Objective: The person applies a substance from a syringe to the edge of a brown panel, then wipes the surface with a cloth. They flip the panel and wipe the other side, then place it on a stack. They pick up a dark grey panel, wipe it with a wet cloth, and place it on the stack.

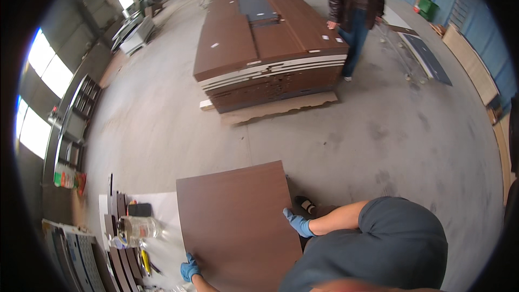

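Note:
A large brown wood-grain panel (pixel 235 211) lies in front of me, over the right part of a pale work surface (pixel 168 221). My left hand (pixel 189 268), in a blue glove, grips the panel's left edge near its close end. On the opposite edge my right hand (pixel 299 222), gloved in blue too, holds the panel, its fingers partly hidden. Left of the panel lie a clear jar (pixel 143 227) on its side, a black phone (pixel 139 210) and a yellow-handled tool (pixel 145 262). Several narrow brown strips (pixel 120 265) lie beyond these.
Ahead stands a big stack of brown panels (pixel 275 89), with a grey panel (pixel 255 4) on top. A person (pixel 357 11) in a dark jacket stands at its right. A wheeled trolley (pixel 397 48) is beyond them. Shelving (pixel 81 108) lines the left wall.

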A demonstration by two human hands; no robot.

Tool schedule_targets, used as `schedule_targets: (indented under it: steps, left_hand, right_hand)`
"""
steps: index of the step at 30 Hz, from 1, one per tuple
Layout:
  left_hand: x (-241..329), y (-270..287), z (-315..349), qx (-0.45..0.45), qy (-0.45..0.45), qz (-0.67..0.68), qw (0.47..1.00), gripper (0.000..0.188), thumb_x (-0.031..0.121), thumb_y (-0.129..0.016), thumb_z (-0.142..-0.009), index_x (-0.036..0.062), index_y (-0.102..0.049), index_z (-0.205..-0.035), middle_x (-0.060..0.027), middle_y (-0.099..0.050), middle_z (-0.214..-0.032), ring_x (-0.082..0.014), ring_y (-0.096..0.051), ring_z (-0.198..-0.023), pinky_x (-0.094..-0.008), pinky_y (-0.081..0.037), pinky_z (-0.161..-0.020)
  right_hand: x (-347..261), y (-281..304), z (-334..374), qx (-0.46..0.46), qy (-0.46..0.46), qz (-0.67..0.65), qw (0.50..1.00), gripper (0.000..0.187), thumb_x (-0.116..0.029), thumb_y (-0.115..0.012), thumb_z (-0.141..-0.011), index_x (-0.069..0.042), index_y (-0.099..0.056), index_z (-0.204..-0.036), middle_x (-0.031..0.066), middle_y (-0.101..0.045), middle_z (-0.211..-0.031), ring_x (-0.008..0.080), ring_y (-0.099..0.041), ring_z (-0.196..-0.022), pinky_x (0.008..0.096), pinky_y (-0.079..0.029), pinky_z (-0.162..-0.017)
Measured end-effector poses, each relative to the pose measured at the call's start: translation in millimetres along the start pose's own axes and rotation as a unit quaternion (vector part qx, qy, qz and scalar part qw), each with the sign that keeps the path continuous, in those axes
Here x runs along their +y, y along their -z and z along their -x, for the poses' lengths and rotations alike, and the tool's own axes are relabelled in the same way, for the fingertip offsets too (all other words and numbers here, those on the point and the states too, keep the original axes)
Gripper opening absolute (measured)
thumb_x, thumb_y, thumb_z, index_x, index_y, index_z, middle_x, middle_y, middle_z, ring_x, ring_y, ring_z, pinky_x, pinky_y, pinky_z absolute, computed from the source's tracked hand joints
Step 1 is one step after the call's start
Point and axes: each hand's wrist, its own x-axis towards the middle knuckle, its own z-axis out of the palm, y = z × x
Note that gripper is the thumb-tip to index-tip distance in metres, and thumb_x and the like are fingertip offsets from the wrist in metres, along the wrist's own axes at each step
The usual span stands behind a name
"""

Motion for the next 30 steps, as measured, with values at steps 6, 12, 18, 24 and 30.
schedule_targets:
  steps: [6,12,18,24,30]
  left_hand:
    - [-5,23,1,-0.043,-0.004,-0.058,0.997,0.093,0.089,-0.046,-0.087,0.003,-0.081,-0.095,-0.0281,-0.075,-0.102,-0.0456,-0.073,-0.098,-0.0547,-0.056,-0.083]
    - [-6,26,13,-0.082,0.042,0.099,0.991,0.098,0.085,-0.057,-0.087,-0.0105,-0.075,-0.099,-0.0363,-0.073,-0.107,-0.0515,-0.069,-0.107,-0.0557,-0.053,-0.097]
    - [-18,44,7,-0.049,-0.062,0.104,0.991,0.096,0.084,-0.06,-0.086,-0.0113,-0.072,-0.092,-0.0367,-0.073,-0.098,-0.0522,-0.069,-0.099,-0.0547,-0.054,-0.089]
    - [26,91,4,-0.089,-0.13,0.066,0.985,0.071,0.068,-0.06,-0.097,0.0012,-0.074,-0.117,-0.0276,-0.073,-0.087,-0.0453,-0.071,-0.081,-0.0535,-0.056,-0.075]
    - [105,142,-12,-0.002,-0.177,0.013,0.984,0.087,0.078,-0.049,-0.095,-0.0035,-0.079,-0.106,-0.0335,-0.074,-0.095,-0.0508,-0.072,-0.097,-0.0555,-0.056,-0.083]
  right_hand:
    - [19,2,18,-0.02,0.001,0.018,1.0,0.072,-0.053,-0.036,-0.111,0.001,-0.048,-0.157,0.0191,-0.049,-0.161,0.041,-0.045,-0.147,0.0561,-0.037,-0.123]
    - [41,3,35,-0.022,0.037,-0.016,0.999,0.07,-0.052,-0.035,-0.112,0.001,-0.05,-0.156,0.019,-0.052,-0.159,0.0418,-0.047,-0.145,0.0563,-0.039,-0.122]
    - [14,-4,29,0.032,0.058,-0.094,0.993,0.068,-0.052,-0.038,-0.109,-0.005,-0.054,-0.154,0.0171,-0.054,-0.157,0.0474,-0.047,-0.144,0.0687,-0.036,-0.117]
    - [3,-30,37,0.028,0.021,-0.116,0.993,0.066,-0.052,-0.04,-0.107,-0.012,-0.05,-0.158,0.011,-0.044,-0.166,0.0505,-0.04,-0.147,0.0798,-0.031,-0.113]
    - [42,-93,70,0.059,-0.049,-0.136,0.988,0.067,-0.053,-0.042,-0.106,-0.014,-0.048,-0.16,0.0093,-0.043,-0.167,0.0489,-0.038,-0.149,0.0813,-0.03,-0.111]
